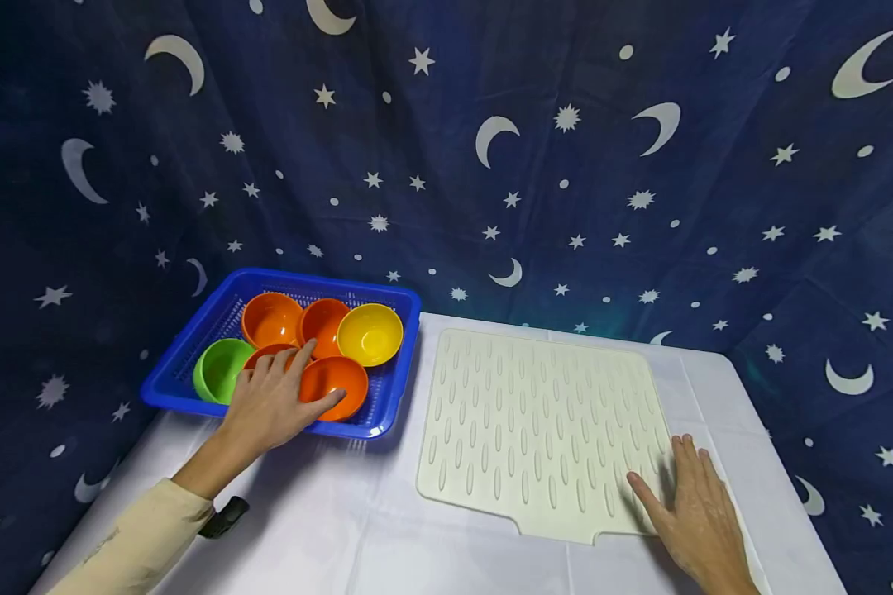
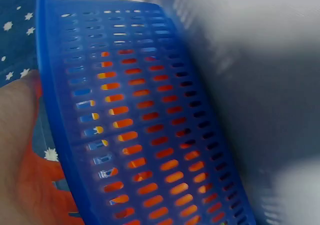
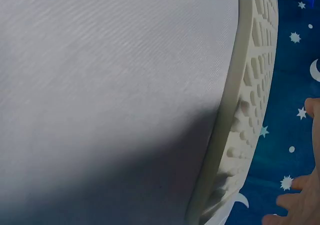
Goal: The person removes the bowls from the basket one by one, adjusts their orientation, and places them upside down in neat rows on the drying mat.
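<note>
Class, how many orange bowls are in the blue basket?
4: back left bowl, back middle bowl, front middle bowl, partly covered, and front right bowl. Others may be hidden.

In the frame's left half, a basket [image 1: 410,326] is standing on the table [image 1: 327,521] with six bowls [image 1: 370,335] resting inside it. Right of it, a mat [image 1: 543,421] is lying, and a cloth [image 1: 446,140] is hanging behind both.
</note>
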A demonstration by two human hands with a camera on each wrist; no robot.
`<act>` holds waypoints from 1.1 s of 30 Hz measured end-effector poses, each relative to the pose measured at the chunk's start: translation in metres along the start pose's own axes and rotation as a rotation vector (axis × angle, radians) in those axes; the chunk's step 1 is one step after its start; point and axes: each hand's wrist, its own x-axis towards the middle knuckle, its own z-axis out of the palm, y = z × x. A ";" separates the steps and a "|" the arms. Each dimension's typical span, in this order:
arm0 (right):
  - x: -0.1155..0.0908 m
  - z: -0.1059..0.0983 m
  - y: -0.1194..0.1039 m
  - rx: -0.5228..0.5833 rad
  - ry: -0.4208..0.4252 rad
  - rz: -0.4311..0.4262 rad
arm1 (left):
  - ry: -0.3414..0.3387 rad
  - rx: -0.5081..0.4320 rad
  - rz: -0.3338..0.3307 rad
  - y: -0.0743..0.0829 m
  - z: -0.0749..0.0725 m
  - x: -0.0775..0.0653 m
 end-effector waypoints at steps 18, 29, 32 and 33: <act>0.021 0.012 0.007 -0.112 -0.066 -0.178 | -0.311 -0.055 -0.105 0.008 -0.007 0.017; 0.023 0.008 0.037 -0.148 -0.215 -0.060 | -0.409 -0.005 -0.139 0.023 -0.001 0.032; 0.020 0.008 0.040 -0.153 -0.223 -0.060 | -0.436 0.020 -0.154 0.025 -0.001 0.033; 0.020 0.008 0.041 -0.159 -0.219 -0.067 | -0.438 0.026 -0.155 0.026 -0.001 0.033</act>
